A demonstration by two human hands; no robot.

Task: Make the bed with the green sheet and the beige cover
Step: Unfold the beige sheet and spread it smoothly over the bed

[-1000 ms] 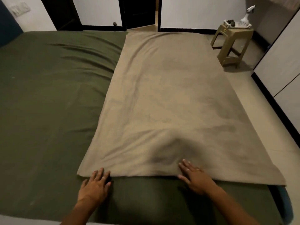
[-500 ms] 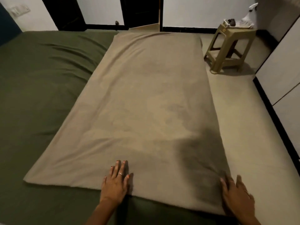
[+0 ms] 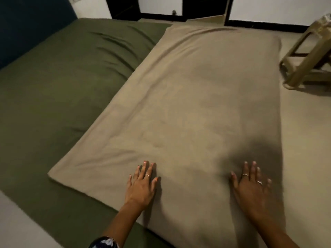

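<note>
- We found the green sheet (image 3: 59, 90) spread over the bed, covering the left and near parts in view, with several soft creases running across its far left portion.
- We found the beige cover (image 3: 197, 104) laid lengthwise along the right side of the bed, on top of the sheet, its right edge at the bed's right edge.
- We noted the left hand (image 3: 141, 185) resting flat on the near end of the cover, fingers spread wide, gripping nothing.
- We noted the right hand (image 3: 251, 185) likewise flat and splayed on the cover, near its right edge, gripping nothing (a shadow fell across the cloth just beyond it).
- Against the view a second earlier, both hands had come forward from the cover's near hem onto its surface, and half a second earlier the right hand sat at the near right corner; the bulge formerly between the hands was gone.
- We judged this to mean the cover's near end was being smoothed, with placement largely done.
- We observed the sheet's far creases unattended; in our judgement they remained outstanding.
- A stool (image 3: 308, 56) stood on the floor at far right, apart from the bed.
</note>
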